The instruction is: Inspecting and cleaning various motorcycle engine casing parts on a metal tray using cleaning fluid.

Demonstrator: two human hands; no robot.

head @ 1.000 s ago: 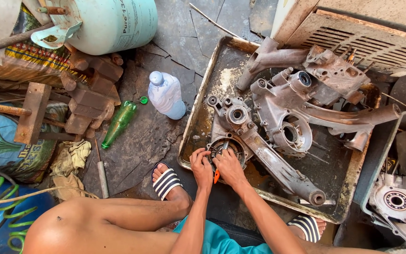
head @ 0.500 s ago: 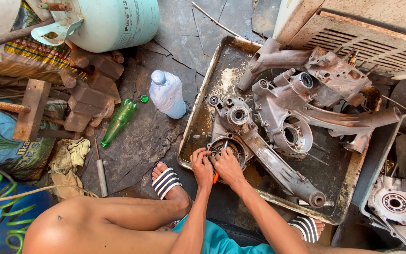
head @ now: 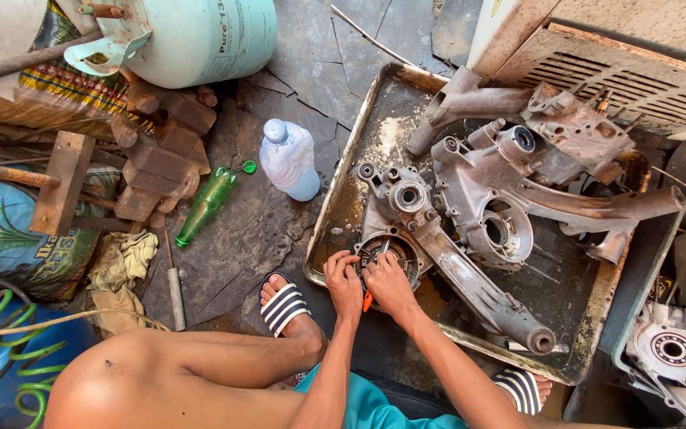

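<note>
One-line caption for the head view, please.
Both hands, left hand and right hand, work an orange-handled tool at an engine casing in a metal tray.

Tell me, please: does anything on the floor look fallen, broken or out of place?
Yes. A green glass bottle lies on its side on the cracked stone floor, its green cap off beside the neck. The clear plastic bottle next to it also lies flat, still capped.

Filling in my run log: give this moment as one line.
left hand: on engine case rim | right hand: grips orange-handled tool in round opening | case in metal tray
</note>
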